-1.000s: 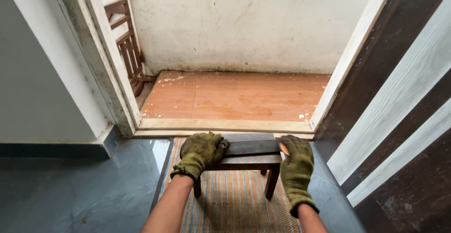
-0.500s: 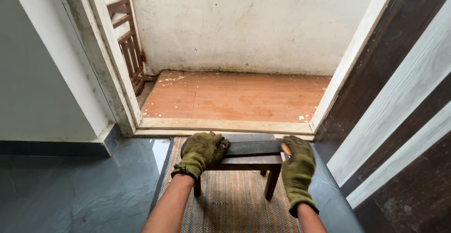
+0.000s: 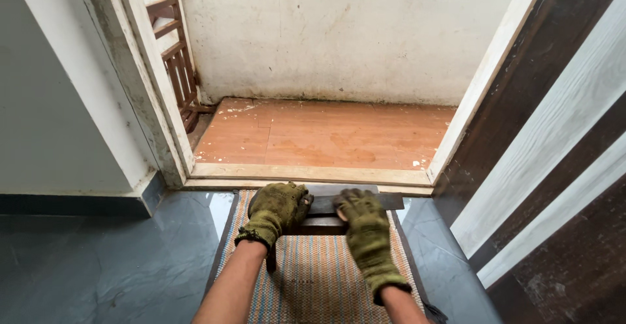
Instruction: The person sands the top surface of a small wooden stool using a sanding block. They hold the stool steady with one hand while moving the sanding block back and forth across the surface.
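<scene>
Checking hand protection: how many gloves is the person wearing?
2: one green glove on the left hand, one on the right hand, both resting on the dark wooden stool.

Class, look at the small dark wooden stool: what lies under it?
A striped woven mat lies under the stool, on grey floor tiles. The gloved left hand and right hand hide parts.
</scene>
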